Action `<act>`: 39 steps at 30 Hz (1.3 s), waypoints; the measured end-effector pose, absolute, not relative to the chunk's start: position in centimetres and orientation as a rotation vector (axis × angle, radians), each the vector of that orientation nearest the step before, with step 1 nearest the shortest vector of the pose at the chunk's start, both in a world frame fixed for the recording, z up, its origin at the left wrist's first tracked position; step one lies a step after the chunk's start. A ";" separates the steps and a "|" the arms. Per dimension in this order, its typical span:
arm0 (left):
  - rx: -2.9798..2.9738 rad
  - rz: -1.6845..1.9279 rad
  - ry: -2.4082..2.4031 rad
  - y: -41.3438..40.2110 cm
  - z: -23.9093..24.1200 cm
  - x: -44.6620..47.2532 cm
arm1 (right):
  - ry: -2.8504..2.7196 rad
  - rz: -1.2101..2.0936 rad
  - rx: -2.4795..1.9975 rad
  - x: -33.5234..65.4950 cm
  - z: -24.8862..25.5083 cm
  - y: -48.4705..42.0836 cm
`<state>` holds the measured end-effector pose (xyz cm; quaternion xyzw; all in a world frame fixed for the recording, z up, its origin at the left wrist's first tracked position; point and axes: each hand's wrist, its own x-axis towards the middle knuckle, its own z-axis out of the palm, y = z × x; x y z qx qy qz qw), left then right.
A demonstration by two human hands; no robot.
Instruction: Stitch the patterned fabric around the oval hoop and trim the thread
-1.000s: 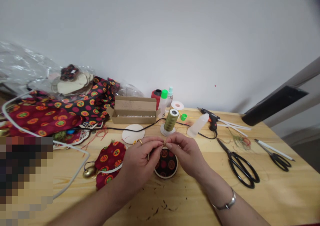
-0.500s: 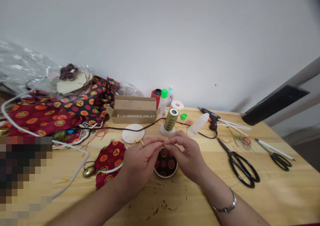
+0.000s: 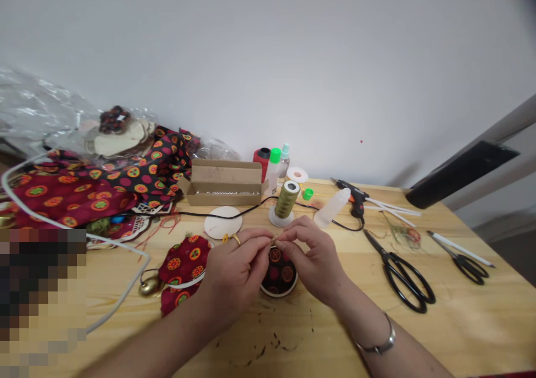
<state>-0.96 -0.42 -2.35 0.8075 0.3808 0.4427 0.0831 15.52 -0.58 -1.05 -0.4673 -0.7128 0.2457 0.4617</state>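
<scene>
My left hand [image 3: 240,266] and my right hand [image 3: 312,261] meet at the middle of the table, both pinched at the fingertips. Between them shows a bit of thin yellowish thread [image 3: 273,240], mostly hidden by the fingers. Just below lies a round black fabric piece [image 3: 278,274] with a red and orange pattern and a white rim; the hands cover its upper edge. A spool of olive thread [image 3: 286,202] stands upright behind the hands. Left of my left hand are red patterned fabric pieces [image 3: 184,261] with white edging and a brass bell [image 3: 149,284].
Large black scissors [image 3: 402,277], smaller scissors [image 3: 469,267] and a glue gun [image 3: 354,196] lie to the right. Behind stand a cardboard box [image 3: 226,194], a green-capped bottle [image 3: 273,174] and a translucent bottle [image 3: 333,209]. Patterned cloth [image 3: 84,191] is heaped at left. Dark scraps lie in front.
The fingertips have moved slightly apart, and a little more of the thread shows between them. My left hand's fingers have shifted slightly left; the black fabric piece stays in place.
</scene>
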 end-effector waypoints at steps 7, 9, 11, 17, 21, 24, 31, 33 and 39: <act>2.317 1.353 1.104 -0.5 -2.0 -0.9 | -1.749 0.582 -1.169 15.7 -1.0 -0.4; 2.293 1.342 1.111 -0.6 -1.9 -0.9 | -1.749 0.584 -1.176 15.7 -1.0 -0.4; 2.265 1.328 1.127 -0.6 -1.9 -0.8 | -1.746 0.586 -1.182 15.7 -1.0 -0.4; 2.181 1.355 1.186 -0.9 -1.4 -0.7 | -1.680 0.640 -1.156 15.7 -0.8 -0.2; 2.162 1.346 1.165 -0.9 -1.3 -0.7 | -1.635 0.883 -1.078 15.6 -0.8 -0.4; 2.162 1.347 1.142 -0.9 -1.3 -0.6 | -1.638 0.932 -1.100 15.5 -0.9 -0.6; 2.167 1.350 1.147 -1.1 -1.1 -0.5 | -1.633 0.830 -1.266 15.5 -0.9 -0.6; 2.156 1.345 1.149 -1.0 -1.1 -0.5 | -1.621 0.810 -1.274 15.5 -0.8 -0.5; 2.148 1.365 1.137 -1.0 -1.1 -0.4 | -1.600 0.774 -1.301 15.4 -0.4 -0.5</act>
